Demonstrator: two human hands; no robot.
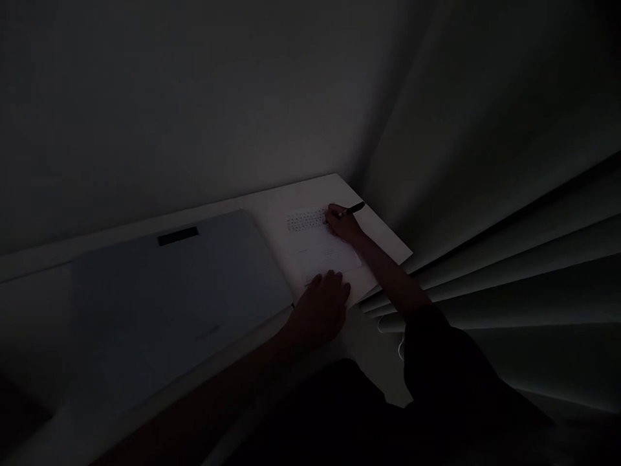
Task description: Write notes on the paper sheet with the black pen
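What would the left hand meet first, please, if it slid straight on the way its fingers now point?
Probably the right hand holding the pen: the left hand lies flat on the paper, fingers pointing up the sheet. Dim light leaves depth unclear.

We see a matt white paper sheet (pixel 317 249) on the smooth, matt pale desk (pixel 272 200). Left of the sheet lies a smooth bluish mat (pixel 165 304), dull in finish. At the sheet's far edge, the pen (pixel 353 209) looks like dark plastic.
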